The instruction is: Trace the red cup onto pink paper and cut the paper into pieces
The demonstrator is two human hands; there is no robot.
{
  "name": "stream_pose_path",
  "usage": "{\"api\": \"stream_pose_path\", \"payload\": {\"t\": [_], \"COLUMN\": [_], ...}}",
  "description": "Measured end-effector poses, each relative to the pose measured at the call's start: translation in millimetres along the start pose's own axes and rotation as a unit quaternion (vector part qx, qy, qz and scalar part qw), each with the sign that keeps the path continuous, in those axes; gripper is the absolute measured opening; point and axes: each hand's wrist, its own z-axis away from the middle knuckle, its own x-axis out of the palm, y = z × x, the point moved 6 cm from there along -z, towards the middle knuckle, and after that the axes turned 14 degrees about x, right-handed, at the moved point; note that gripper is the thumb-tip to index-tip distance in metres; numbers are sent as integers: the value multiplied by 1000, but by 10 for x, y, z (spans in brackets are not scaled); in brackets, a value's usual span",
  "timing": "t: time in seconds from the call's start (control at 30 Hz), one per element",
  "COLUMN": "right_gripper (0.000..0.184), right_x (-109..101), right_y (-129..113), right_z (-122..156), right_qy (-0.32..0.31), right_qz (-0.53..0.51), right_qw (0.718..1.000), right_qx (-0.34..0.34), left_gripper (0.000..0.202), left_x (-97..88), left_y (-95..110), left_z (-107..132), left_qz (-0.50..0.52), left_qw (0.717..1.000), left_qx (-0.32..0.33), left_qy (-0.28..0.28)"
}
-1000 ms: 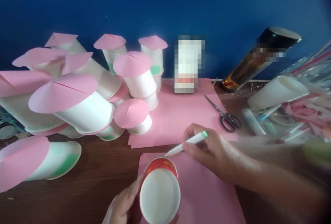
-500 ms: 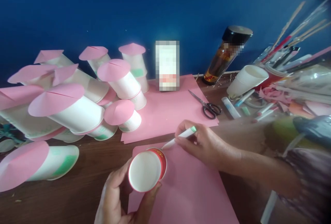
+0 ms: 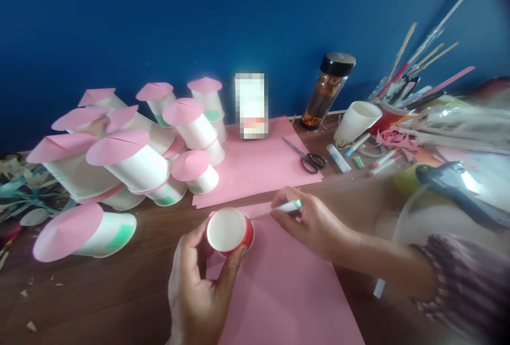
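A red paper cup (image 3: 247, 234) with a white face turned up at me is gripped in my left hand (image 3: 199, 281), thumb on its near side and fingers around the left. The cup stands at the upper left part of a pink paper sheet (image 3: 287, 286). Between the thumb and fingers of my right hand (image 3: 314, 223) is a white pen (image 3: 287, 207) with a green end. Its blurred tip points left toward the cup's lower rim; whether it touches the sheet I cannot tell.
White paper cups with pink cone tops (image 3: 119, 148) stand stacked at left. Black-handled scissors (image 3: 313, 162) lie on more pink sheets (image 3: 255, 169). Behind are a pixelated upright panel (image 3: 252, 106) and a dark bottle (image 3: 324, 90). White cups (image 3: 354, 121), pens and a glue gun (image 3: 458, 185) crowd the right.
The view has shifted, so the cup stacks appear further right and the right-side clutter further left. The cup looks more upright, and the pen is still held beside its lower rim.
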Motion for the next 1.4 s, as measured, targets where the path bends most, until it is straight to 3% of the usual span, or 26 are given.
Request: {"api": "stream_pose_path", "payload": {"t": [0.17,0.4,1.4], "right_gripper": [9,18,4], "right_x": [42,122,419], "right_y": [42,46,33], "right_z": [127,326,760], "right_qy": [37,40,73], "right_qz": [33,29,29], "right_qw": [999,998,994], "right_qx": [-11,-29,-69], "left_gripper": [53,53,51], "left_x": [-22,-13,-6], "left_y": [14,24,32], "left_z": [-21,-22,-8], "left_qz": [-40,-28,-12], "left_qw": [999,999,999], "left_qx": [27,28,33], "left_qy": [-11,-16,-38]}}
